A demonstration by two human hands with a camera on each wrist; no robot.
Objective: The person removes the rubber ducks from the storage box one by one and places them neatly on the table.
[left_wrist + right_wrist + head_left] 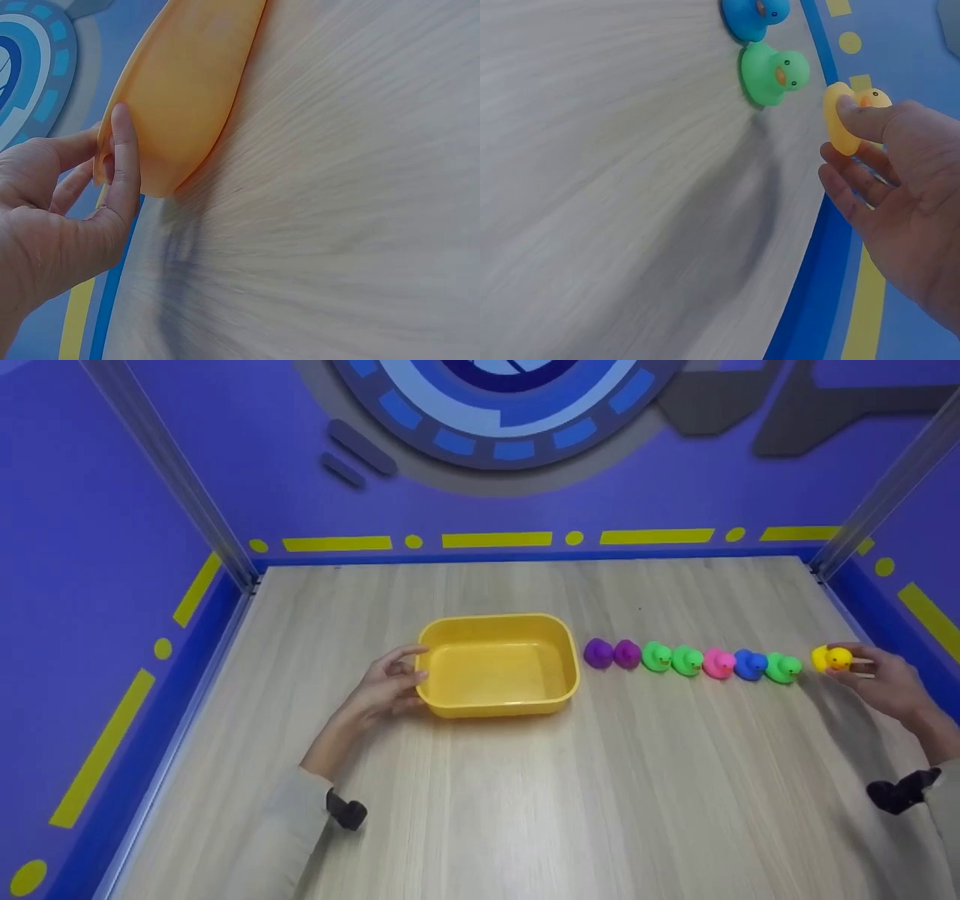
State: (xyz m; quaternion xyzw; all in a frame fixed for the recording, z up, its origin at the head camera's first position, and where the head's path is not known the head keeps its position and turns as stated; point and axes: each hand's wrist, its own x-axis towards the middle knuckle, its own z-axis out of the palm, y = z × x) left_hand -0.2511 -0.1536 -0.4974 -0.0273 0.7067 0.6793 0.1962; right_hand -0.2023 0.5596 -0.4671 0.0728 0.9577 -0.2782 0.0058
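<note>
My left hand (388, 684) grips the left end of a yellow plastic basin (495, 709), thumb and fingers at its rim. The basin stands on the table with nothing inside. At the right, my right hand (885, 679) pinches a yellow rubber duck (831, 659) between thumb and fingers, raised over the table in the right wrist view. Left of it runs a row of rubber ducks: two purple ones (598, 653), green ones (657, 657), a pink one (719, 663), a blue one (751, 664) and, at the right end, another green duck (784, 668).
The wooden table (517, 802) carries the basin and the ducks. Blue panels with yellow marks (496, 540) enclose it at the back and both sides. Metal posts (180, 472) rise at the back corners. A black wrist camera (346, 812) sits at my left cuff.
</note>
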